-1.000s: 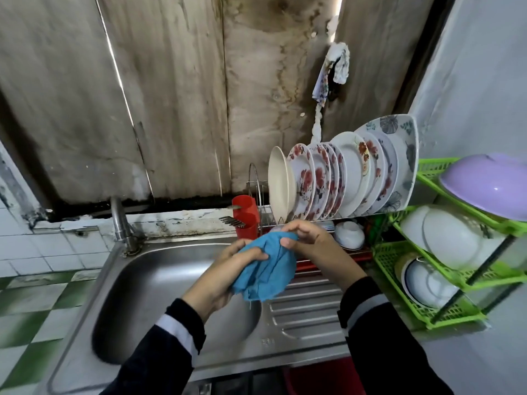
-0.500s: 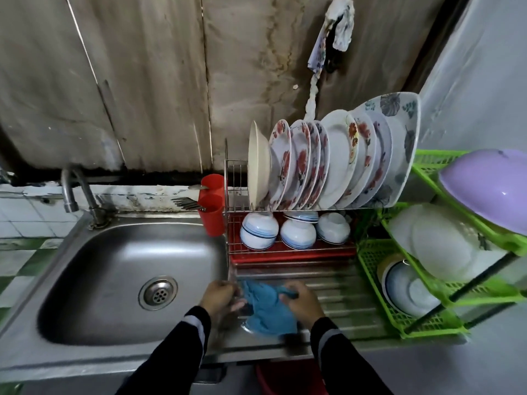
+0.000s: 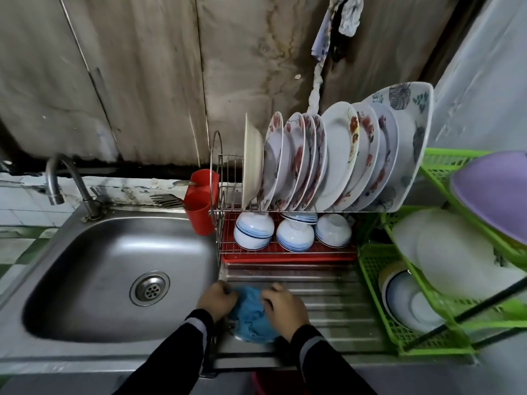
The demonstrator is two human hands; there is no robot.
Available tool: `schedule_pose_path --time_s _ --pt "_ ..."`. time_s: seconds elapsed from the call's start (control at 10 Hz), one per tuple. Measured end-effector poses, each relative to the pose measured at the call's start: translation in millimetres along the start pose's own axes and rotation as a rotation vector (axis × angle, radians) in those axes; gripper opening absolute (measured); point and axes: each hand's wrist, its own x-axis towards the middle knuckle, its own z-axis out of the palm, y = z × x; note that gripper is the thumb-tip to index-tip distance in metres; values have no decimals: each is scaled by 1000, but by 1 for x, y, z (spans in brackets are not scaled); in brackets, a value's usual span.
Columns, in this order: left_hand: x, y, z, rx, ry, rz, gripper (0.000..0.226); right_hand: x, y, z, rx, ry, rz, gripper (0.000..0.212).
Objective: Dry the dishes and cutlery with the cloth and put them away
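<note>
Head view: we see the fingers point(image 3: 228, 292) of the left hand point(image 3: 217, 303) curled and pressed together, gripping the left edge of the blue cloth point(image 3: 250, 319). The right hand point(image 3: 286, 308) has its fingers curled over the cloth's right side, their tips sunk in the fabric. Both wrists come out of dark sleeves point(image 3: 182, 352) with a grey band.

The cloth is bunched between the two hands, over the near left part of the ribbed steel draining board point(image 3: 330, 305), just beside the sink basin point(image 3: 94, 252). A thin shiny rim shows under the cloth's lower left edge; we cannot tell what it belongs to.

Behind the draining board stands a wire dish rack point(image 3: 228, 178) on a red tray point(image 3: 285, 256):
- Upper level: plates point(image 3: 339, 149) on edge, leaning left.
- Lower level: bowls point(image 3: 253, 232), upside down, side by side.

A red cup point(image 3: 199, 212) hangs at the rack's left end, with forks point(image 3: 165, 199) and a spoon point(image 3: 182, 183) sticking out to the left. The tap point(image 3: 58, 181) stands at the basin's far left corner. To the right, a green plastic rack point(image 3: 379, 297) holds more white dishes point(image 3: 445, 252) and a purple bowl point(image 3: 493, 192). A rag point(image 3: 346, 12) hangs on the wall above the plates.
</note>
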Motion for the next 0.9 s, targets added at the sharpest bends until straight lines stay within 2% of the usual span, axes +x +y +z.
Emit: schedule_pose_path --time_s 0.1,0.2,0.3,0.4,0.5,0.6,0.7,0.8,0.9 --pt "-14 9 0 -285 41 -50 17 -1 12 -11 113 119 -64 7" --pt "-37 21 17 -919 -128 -282 17 -17 16 -9 179 32 -87 40" --pt "-48 28 24 -1332 -264 -482 21 -28 15 7 183 -12 -50 73" --pt "-39 26 24 -1202 -182 -379 20 -23 12 9 333 46 -14 47" --pt "-27 22 12 -1081 -68 -259 12 -10 8 6 407 215 -22 24" --pt "-29 24 0 -1052 -17 -102 20 -6 0 5 369 349 -40 34" --pt "-33 10 8 -778 -29 46 30 -15 8 23 262 333 -27 37" --pt "-34 -21 23 40 9 187 23 -31 14 40 58 222 -55 39" --pt "-44 -62 35 358 278 443 37 -60 13 49 -18 239 -119 51"
